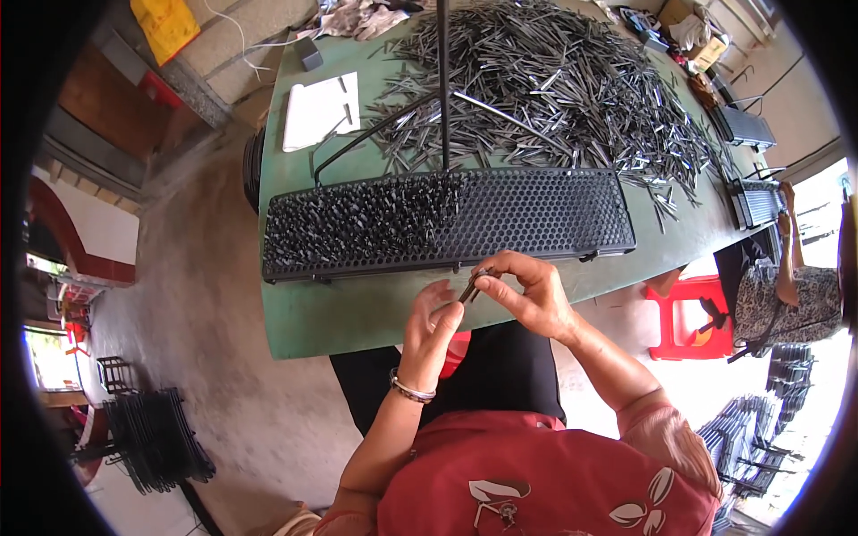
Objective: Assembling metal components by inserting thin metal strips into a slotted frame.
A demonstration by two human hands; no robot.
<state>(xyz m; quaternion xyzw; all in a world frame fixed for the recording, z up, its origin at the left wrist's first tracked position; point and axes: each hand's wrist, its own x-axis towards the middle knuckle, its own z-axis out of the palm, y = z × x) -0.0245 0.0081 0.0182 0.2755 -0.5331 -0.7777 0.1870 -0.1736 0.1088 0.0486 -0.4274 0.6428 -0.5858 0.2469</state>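
Right hand (534, 295) fingers pinch a few dark pins (472, 286) just below the perforated tray (536, 214), ready for its holes; left hand (433, 323), fingers loosely apart, steadies them.

1. Small hand-assembly workshop, by the look of it: a green work surface (357, 313) on a bare concrete floor (214, 357).
2. A huge heap of thin dark metal pieces (554, 80) covers the far half of the surface.
3. A black honeycomb rack (447, 219), partly filled, sits at the near edge.
4. More racks (746, 125) at the far right, and stacked black frames (152, 438) on the floor.
5. Red plastic stool (693, 317), rough masonry wall (214, 54).
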